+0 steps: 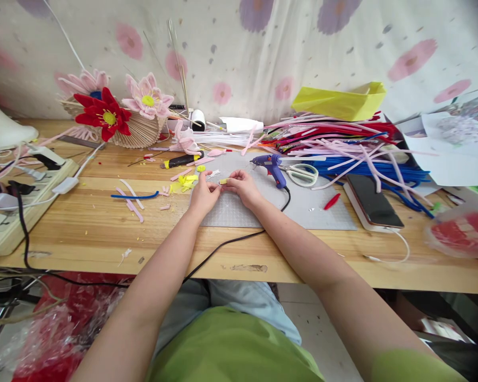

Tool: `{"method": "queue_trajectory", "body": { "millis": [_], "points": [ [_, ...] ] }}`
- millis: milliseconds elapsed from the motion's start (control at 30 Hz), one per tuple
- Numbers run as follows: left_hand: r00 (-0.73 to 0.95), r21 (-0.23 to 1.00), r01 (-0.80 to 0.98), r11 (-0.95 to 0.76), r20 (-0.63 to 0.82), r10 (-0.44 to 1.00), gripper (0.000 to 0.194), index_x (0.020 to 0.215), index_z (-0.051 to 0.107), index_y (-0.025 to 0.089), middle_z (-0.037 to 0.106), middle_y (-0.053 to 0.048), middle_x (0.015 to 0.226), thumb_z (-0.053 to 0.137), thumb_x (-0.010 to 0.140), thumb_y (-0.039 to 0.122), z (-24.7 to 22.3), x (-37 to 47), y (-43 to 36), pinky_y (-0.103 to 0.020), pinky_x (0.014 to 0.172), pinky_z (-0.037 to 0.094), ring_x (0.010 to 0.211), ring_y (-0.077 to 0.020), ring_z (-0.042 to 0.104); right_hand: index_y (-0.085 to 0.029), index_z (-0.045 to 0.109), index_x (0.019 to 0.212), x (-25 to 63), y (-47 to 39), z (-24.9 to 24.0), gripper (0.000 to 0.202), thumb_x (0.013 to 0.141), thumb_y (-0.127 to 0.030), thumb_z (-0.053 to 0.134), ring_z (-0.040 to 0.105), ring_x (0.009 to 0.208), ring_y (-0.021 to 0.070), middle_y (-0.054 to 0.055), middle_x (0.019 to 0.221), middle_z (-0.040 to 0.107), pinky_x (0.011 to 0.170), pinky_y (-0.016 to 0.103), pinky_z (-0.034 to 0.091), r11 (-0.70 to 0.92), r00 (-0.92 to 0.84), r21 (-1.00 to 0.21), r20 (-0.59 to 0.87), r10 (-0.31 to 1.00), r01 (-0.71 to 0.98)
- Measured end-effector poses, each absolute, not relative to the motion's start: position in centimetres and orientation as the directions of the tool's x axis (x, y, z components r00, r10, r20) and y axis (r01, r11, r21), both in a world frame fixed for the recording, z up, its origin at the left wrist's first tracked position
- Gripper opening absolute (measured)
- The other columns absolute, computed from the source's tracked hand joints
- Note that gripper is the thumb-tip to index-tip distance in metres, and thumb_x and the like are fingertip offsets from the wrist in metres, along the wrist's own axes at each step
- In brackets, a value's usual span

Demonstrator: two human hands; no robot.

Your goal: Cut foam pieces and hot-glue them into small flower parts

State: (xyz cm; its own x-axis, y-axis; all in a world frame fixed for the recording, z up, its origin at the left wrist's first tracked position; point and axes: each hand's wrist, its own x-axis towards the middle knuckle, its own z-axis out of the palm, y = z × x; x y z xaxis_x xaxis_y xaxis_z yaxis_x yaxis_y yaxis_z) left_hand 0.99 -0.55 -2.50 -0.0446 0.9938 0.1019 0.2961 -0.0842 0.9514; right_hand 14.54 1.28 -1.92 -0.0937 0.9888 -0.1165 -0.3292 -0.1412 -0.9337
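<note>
My right hand is closed over the grey cutting mat, its fingertips pinching a small yellow piece. Just left of it, my left hand is also closed, thumb and finger pressed together near that piece; what they hold, if anything, I cannot make out. Thin white strands show beyond the left fingertips. Yellow scraps lie beside the left hand. A blue glue gun rests right of my right hand, with scissors touching or close beside it.
Pipe cleaners are heaped at the back right below a yellow paper tray. A phone lies at right. Fluffy flowers stand back left. A black cord crosses the table under my right forearm; a power strip is at left.
</note>
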Motion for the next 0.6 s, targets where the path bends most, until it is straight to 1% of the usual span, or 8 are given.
{"method": "queue_trajectory", "body": {
  "millis": [400,600],
  "points": [
    [-0.009,0.906,0.404,-0.121,0.137,0.991,0.054,0.120,0.042,0.021,0.068,0.001,0.072,0.061,0.069,0.015,-2.23,0.98,-0.79,-0.030,0.071,0.047,0.064,-0.0142,0.063,-0.020,0.043,0.073,14.38,1.11,-1.76,0.026,0.061,-0.010,0.064,0.065,0.061,0.0116,-0.007,0.060,0.059,0.065,0.027,0.055,-0.138,-0.093,-0.931,-0.113,0.989,-0.339],
    [-0.005,0.860,0.495,-0.125,0.146,0.989,0.056,0.121,0.043,0.021,0.068,0.001,0.074,0.064,0.069,0.020,-1.52,1.06,-1.16,-0.029,0.071,0.048,0.066,-0.0135,0.063,-0.020,0.043,0.074,14.41,1.04,-1.66,0.026,0.061,-0.012,0.065,0.065,0.063,0.0113,-0.006,0.061,0.061,0.066,0.027,0.054,-0.134,-0.093,-0.932,-0.109,0.990,-0.337]
  ]
}}
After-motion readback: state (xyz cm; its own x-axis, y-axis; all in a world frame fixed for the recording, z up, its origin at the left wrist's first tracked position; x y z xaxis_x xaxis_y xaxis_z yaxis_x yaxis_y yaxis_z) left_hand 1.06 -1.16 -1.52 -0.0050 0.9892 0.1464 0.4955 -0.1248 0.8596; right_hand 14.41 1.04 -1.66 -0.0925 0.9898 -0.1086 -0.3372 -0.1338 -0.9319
